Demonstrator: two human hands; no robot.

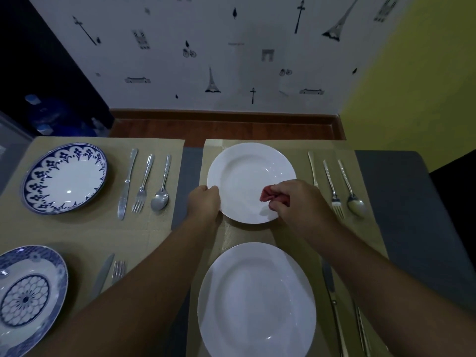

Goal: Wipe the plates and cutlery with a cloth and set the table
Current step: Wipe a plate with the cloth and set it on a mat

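A plain white plate point(244, 171) lies on the far right placemat point(296, 155). My left hand point(204, 202) grips its near-left rim. My right hand point(296, 199) holds a bunched red cloth point(268, 195) pressed on the plate's near-right part. A second, larger white plate point(256, 300) lies nearer to me. To the right of the far plate lie a knife point(312, 167), a fork point(333, 191) and a spoon point(353, 194).
On the left placemats are two blue-patterned plates, one far point(64, 177) and one near point(28, 297), each with cutlery on its right point(143, 184). More cutlery point(334, 305) lies by my right forearm. The table's far edge meets a gap before the wall.
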